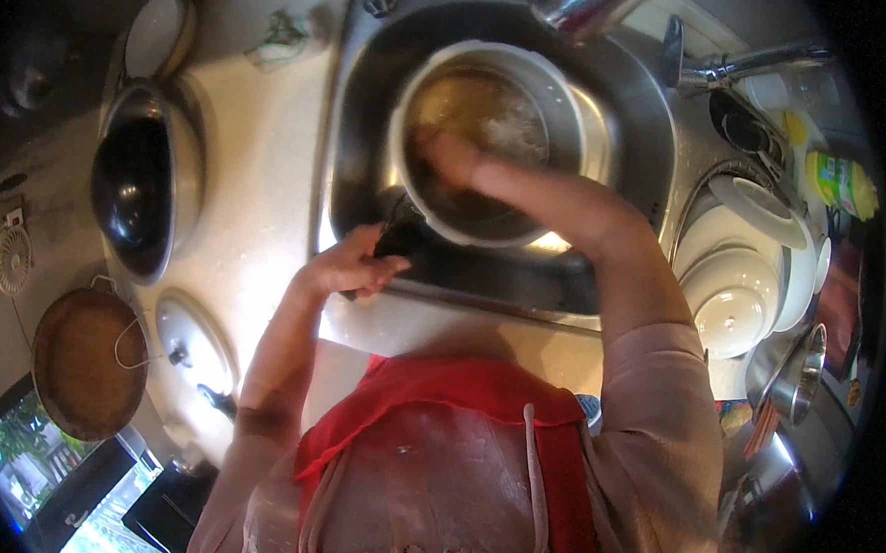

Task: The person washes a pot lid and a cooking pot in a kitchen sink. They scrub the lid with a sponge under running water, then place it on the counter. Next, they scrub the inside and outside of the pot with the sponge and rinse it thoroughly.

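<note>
A round metal pot (571,125) stands in the stainless steel sink (443,273), with cloudy water or wet shine inside. My right hand (449,159) reaches into the pot, blurred; its fingers and anything under them cannot be made out. At the sink's front left edge, my left hand (365,263) has its thumb and fingers around a thin dark thing, perhaps the pot's handle, which runs towards the pot's lower left side. Dark shadow hides where that thing ends.
Left on the counter are a large metal bowl (184,188), a white bowl (155,35) and a metal lid (192,338). Stacked white bowls and plates (731,292) stand right of the sink, near a metal basin (810,374). A faucet (747,63) juts in at the upper right.
</note>
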### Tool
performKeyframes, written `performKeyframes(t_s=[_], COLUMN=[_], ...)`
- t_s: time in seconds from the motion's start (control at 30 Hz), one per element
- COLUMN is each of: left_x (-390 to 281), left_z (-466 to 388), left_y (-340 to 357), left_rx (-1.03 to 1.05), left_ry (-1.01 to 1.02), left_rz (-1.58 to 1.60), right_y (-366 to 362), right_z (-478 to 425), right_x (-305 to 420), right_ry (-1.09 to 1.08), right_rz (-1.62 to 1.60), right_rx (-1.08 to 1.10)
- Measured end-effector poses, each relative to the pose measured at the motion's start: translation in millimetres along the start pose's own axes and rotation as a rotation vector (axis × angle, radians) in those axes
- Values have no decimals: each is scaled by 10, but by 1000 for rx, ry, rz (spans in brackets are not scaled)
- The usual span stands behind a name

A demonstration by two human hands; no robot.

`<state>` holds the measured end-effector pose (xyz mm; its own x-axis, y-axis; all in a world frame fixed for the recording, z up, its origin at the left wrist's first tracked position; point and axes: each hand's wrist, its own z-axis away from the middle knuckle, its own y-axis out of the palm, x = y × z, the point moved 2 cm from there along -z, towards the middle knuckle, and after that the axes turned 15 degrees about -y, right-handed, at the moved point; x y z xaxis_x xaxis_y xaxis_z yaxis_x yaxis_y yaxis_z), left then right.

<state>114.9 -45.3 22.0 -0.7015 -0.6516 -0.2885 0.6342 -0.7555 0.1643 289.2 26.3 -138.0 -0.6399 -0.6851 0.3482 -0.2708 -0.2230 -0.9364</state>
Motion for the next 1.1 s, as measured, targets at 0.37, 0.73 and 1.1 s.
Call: performKeyframes(t_s=[0.37,0.73,1.1], left_x=[17,13,-33], left_z=[-24,-44,-23], left_y=[3,20,46], left_rx=[-55,-10,-18], left_ry=[69,81,81], left_rz=[-132,-108,-151], right_y=[-72,-110,-100], right_z=[365,298,269], right_x=[-104,47,70], right_ry=[113,-159,-101], right_rz=[-704,-26,-160], right_rx=[-114,50,164])
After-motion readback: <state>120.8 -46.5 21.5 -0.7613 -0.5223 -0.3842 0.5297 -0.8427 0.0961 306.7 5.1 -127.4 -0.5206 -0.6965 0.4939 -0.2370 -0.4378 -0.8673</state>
